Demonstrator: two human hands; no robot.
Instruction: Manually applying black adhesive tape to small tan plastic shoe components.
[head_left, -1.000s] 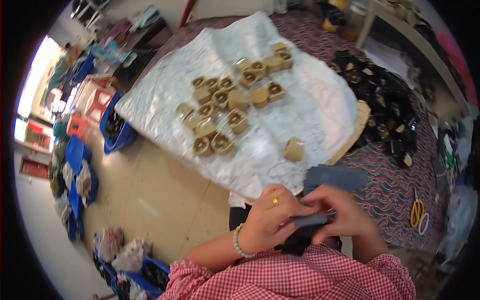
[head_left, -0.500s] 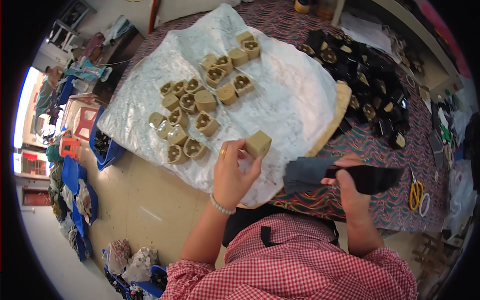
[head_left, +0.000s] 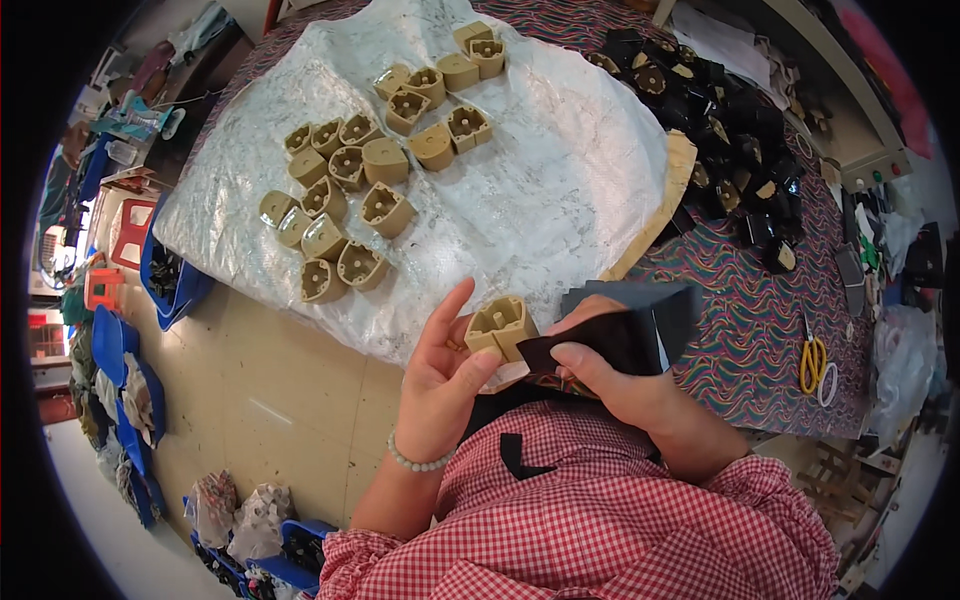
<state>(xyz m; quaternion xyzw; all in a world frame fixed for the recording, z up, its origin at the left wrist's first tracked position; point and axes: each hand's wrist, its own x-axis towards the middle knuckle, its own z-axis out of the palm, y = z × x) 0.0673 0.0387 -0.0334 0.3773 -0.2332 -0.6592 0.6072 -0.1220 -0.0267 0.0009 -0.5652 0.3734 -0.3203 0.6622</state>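
Observation:
Close in front of my body, my left hand (head_left: 432, 395) grips a beige block (head_left: 500, 322) with rounded sides, its hollow face with a small inner post turned up. A bead bracelet circles that wrist. My right hand (head_left: 640, 392) is closed on a stack of thin dark sheets (head_left: 665, 318). One black sheet's edge reaches up to the block's lower right side; whether it touches is hard to tell. Similar beige blocks (head_left: 383, 160) lie scattered over a white plastic sheet (head_left: 540, 190), some hollow side up, others smooth side up.
A heap of black-covered blocks (head_left: 740, 150) lies at the far right on the patterned tablecloth (head_left: 730, 290). Yellow-handled scissors (head_left: 812, 362) and a white ring (head_left: 828, 384) rest nearer me. Blue bins (head_left: 115, 345) and a red stool (head_left: 132, 232) stand on the floor at left.
My hands have come together near my body. The beige block has turned from its smooth side to its hollow side, and the dark sheets have moved left, up against it.

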